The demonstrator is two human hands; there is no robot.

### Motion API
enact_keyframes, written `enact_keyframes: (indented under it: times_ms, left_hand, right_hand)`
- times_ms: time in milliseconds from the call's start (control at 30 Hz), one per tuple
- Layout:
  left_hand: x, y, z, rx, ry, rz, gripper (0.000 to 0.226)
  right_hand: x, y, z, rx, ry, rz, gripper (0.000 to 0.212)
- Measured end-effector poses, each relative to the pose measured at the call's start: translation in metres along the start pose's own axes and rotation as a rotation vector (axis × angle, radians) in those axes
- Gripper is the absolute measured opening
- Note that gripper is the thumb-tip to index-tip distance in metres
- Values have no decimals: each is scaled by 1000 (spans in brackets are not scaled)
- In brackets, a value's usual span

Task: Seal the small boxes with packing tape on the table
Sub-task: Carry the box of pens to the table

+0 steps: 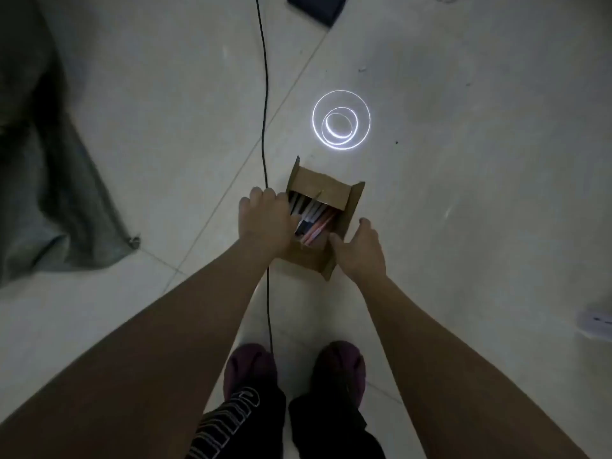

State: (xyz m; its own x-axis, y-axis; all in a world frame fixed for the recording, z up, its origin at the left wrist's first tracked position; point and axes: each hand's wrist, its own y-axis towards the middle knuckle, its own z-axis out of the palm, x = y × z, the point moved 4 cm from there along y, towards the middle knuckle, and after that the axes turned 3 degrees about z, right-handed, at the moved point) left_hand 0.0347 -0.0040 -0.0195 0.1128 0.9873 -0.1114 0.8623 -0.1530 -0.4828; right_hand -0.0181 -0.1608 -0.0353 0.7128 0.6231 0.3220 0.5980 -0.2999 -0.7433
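Observation:
A small brown cardboard box [316, 187] stands on the tiled floor with its flaps up. Pens and other thin sticks [313, 220] lie inside it. My left hand [265, 217] lies over the box's left side, its fingers curled round the left wall or flap. My right hand [359, 248] is at the box's near right corner. Its thumb and fingers are spread, and they touch the right flap [351, 213]. No packing tape is in view.
A black cable [265, 94] runs down the floor past the box's left side to my feet in purple slippers [250, 366]. Grey cloth [43, 180] lies at the left, a dark blue box [316, 6] at the top, and a white power strip [596, 323] at the right edge.

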Motion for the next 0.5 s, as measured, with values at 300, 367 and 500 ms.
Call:
enact_keyframes:
  times_ms: [300, 367, 500]
  left_hand:
    - [9, 17, 12, 33, -231, -118, 14]
    - [8, 8, -9, 15, -256, -119, 15]
    - [2, -16, -74, -12, -270, -91, 19]
  right_hand:
    - [2, 17, 2, -45, 42, -48, 23]
    - [8, 7, -15, -58, 42, -57, 21]
    - [26, -29, -67, -85, 60, -93, 16]
